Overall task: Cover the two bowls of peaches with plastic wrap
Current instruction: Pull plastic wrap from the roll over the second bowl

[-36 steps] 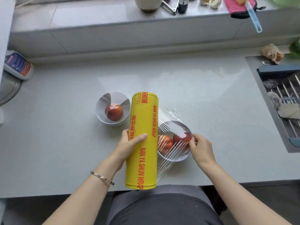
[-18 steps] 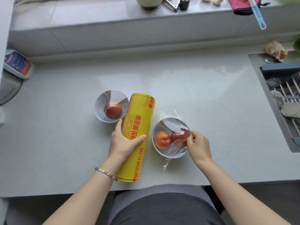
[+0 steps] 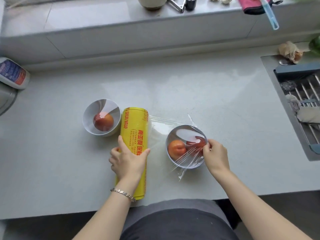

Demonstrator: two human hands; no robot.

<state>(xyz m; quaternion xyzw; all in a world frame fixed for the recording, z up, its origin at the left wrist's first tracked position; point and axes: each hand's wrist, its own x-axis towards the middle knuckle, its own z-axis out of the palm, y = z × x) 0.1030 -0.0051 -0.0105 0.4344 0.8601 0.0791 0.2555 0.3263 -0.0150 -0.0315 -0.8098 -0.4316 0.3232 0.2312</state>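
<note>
- The plastic wrap roll [image 3: 136, 129] is the big yellow one. It's lying flat on the grey counter [image 3: 207, 94] between the two bowls, with its far end just beside the left bowl [image 3: 90, 118].
- The left hand [image 3: 128, 160] is clamped over the middle of the roll, fingers curled round one side and thumb round the other. There's a bracelet [image 3: 123, 194] on that wrist.
- A sheet of film [image 3: 161, 125] runs from the roll over to the right bowl [image 3: 167, 142] and covers the top, with a loose bit trailing off the near edge.
- The right hand [image 3: 216, 155] is pinching the film at that bowl's right rim, fingertips bunched tight on it.
- Under the film sit an orange peach [image 3: 177, 149] and a redder peach [image 3: 194, 146], touching.
- The left bowl holds a single peach [image 3: 103, 121]. It looks kinda shiny up top, but there's no telling if it's wrapped.
- There's a sink rack [image 3: 304, 94] far right and a bottle [image 3: 12, 73] far left.
</note>
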